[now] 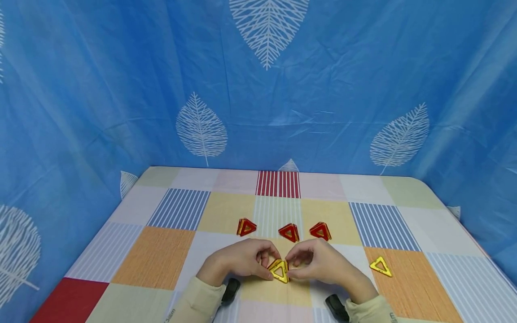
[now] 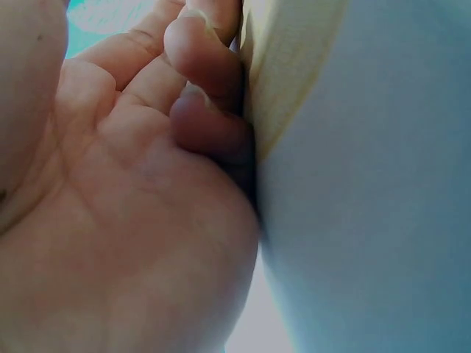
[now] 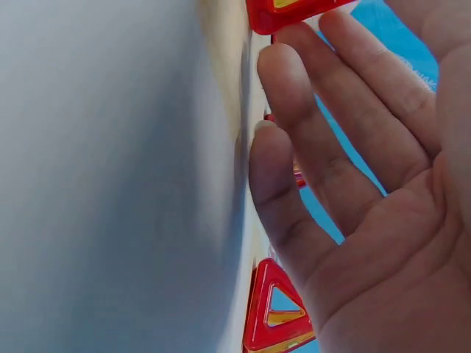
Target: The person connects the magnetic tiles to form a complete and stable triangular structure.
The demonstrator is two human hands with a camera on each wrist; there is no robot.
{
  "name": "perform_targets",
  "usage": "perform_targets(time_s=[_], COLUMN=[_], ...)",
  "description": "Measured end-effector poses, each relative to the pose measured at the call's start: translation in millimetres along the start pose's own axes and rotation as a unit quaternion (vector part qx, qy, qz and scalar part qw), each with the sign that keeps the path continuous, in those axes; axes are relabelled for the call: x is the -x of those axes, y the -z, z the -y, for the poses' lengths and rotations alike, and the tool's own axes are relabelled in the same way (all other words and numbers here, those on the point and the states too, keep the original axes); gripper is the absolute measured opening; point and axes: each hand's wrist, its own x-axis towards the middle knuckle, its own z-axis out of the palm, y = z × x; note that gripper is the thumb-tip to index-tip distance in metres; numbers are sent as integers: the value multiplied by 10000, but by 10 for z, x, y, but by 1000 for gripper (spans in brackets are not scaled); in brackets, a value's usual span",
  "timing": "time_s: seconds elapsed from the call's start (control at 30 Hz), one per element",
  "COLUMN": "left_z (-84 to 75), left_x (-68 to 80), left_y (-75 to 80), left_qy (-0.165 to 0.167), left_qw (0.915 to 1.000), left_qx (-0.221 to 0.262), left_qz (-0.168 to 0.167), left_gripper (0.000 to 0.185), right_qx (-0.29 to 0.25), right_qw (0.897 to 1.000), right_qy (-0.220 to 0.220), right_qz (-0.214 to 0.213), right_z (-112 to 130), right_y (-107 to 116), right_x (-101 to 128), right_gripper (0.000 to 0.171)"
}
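From the head view, two hands meet near the front of the bench, which wears a cloth of colored squares. The left hand and the right hand both hold a small yellow shape made of triangles. It sits on the bench right between the hands. The fingers of each hand are curled and pinch the shape from its two sides. Behind the hands stand three red shapes in a row: a left one, a middle one and a right one. One flat yellow triangle lies by itself off to the right (well apart from the hands). A blue curtain with white leaves hangs all around.

From the left wrist view, the palm fills most of the picture. Two bent fingers press down on the cloth. The yellow shape does not show here.

From the right wrist view, the fingers lie close together and look nearly straight, with tips by the cloth. A red triangle stands low in the picture, and another red piece peeks in at the top.
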Motion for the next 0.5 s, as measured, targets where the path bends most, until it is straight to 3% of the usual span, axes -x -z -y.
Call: perform_targets(time_s=[0.5], left_z=[-12], left_x=[16], left_y=[2], left_qy=[-111], left_qw=[9999], left_qx=[-27], left_qz=[-40], left_gripper=[29], right_qx=[271], right_qw=[9996], right_qy=[-55], right_qz=[6], right_z=[25], right_y=[-39], right_x=[-9], right_gripper=[17])
